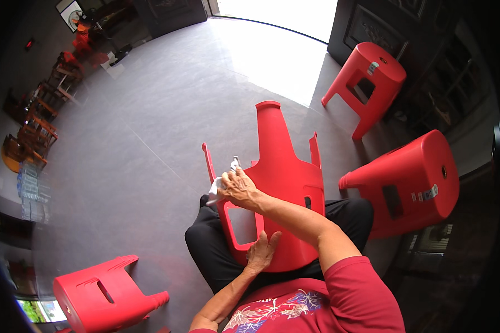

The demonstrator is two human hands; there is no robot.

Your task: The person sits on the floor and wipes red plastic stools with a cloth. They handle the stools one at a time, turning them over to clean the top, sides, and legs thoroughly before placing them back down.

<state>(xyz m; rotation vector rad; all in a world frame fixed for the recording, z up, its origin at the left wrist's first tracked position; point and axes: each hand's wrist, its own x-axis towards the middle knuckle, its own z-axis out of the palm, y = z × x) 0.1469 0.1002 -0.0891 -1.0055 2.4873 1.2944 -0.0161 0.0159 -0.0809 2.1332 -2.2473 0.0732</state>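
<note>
A red plastic stool (286, 183) lies on its side across my lap, its legs pointing away from me. My right hand (239, 187) reaches across to the stool's left side and is closed around a white cloth (216, 191), pressed against the frame near a leg. Part of the cloth sticks up above my fingers. My left hand (263, 252) rests on the near part of the stool, beside a large opening in its side. The thumb is spread from the fingers, some of which are hidden behind the stool's edge.
Two red stools stand to the right, one far (380, 69) and one near (428, 172). Another red stool (103, 294) is tipped at the lower left. Wooden chairs (39, 130) and wrapped clear bottles (30, 183) line the left wall. Bright light enters the far doorway (278, 16).
</note>
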